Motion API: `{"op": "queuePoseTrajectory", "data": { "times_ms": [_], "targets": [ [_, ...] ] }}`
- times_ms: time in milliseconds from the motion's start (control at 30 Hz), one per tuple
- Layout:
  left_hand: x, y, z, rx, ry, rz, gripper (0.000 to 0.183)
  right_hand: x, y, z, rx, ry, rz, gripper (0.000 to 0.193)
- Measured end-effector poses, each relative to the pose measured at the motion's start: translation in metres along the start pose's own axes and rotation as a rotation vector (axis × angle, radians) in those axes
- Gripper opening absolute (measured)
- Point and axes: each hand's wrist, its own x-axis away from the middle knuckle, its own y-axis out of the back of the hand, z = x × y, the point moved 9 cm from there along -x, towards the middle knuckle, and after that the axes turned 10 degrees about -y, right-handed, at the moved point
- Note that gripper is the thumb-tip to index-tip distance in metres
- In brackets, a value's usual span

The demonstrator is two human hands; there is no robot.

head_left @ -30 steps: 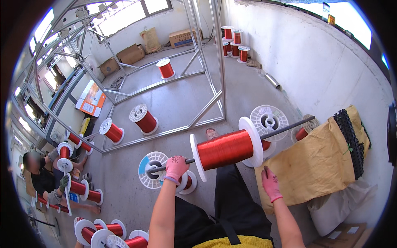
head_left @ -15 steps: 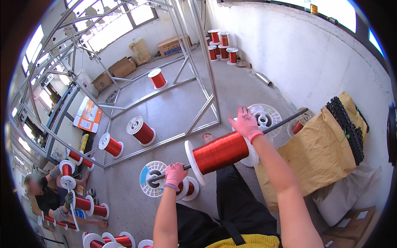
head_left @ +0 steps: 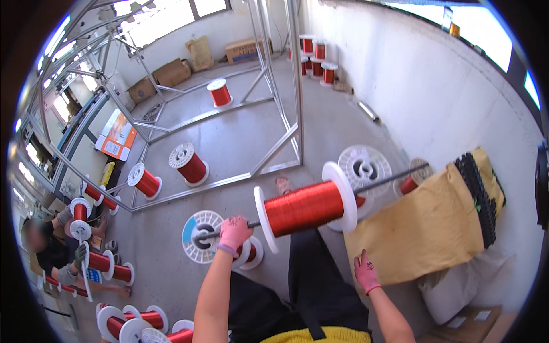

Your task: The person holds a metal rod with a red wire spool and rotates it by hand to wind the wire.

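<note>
In a pink glove, my left hand [head_left: 234, 233] is closed round a dark rod [head_left: 389, 179], left of a large spool of red wire [head_left: 303, 209]. The rod runs through this spool, which lies on its side between its white flanges. Below the rod's left end stands a spool with a pale flange [head_left: 201, 222]; another white-flanged spool [head_left: 364, 157] is under its right part. Off the rod, my right hand [head_left: 366, 273], also pink-gloved, is held low over the edge of a tan sack [head_left: 423, 228]. Its fingers are apart and hold nothing.
A metal frame [head_left: 217, 186] stands ahead, with red wire spools [head_left: 191, 164] in and beside it. More spools [head_left: 327, 73] are stacked by the far wall. At left a seated person [head_left: 57, 251] works among spools. Several spools [head_left: 151, 320] lie at lower left.
My right hand has left the rod by the spool's right flange and dropped toward me, beside the sack. My left hand still grips the rod. The spool's right flange is now uncovered.
</note>
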Motion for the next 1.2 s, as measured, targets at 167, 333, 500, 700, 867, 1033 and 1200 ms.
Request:
{"op": "queuePoseTrajectory", "data": {
  "times_ms": [167,333,500,700,867,1033,1200],
  "targets": [
    [-0.002,0.009,-0.008,0.048,0.039,0.009,0.028,-0.014,0.046,0.047,-0.07,0.225,-0.182,0.051],
    [0.001,0.009,-0.007,0.039,0.029,0.012,0.027,-0.004,0.071,0.07,-0.287,0.253,-0.229,0.043],
    [0.002,0.008,-0.008,0.038,0.055,0.016,0.026,-0.006,0.144,0.131,-0.771,0.384,-0.329,0.036],
    [0.001,0.012,-0.011,0.034,0.043,0.015,0.026,-0.018,0.199,0.305,-0.243,0.636,-0.445,0.064],
    [0.002,0.01,-0.007,0.042,0.038,-0.003,0.028,-0.039,0.151,0.288,-0.19,0.522,-0.311,0.06],
    [-0.002,0.0,-0.011,0.068,0.051,0.073,0.029,-0.015,0.019,0.084,0.238,0.524,-0.388,0.049],
    [-0.002,-0.002,-0.009,-0.085,-0.046,0.016,0.037,-0.004,-0.053,-0.072,0.357,-0.046,0.011,0.052]
  ]
}}
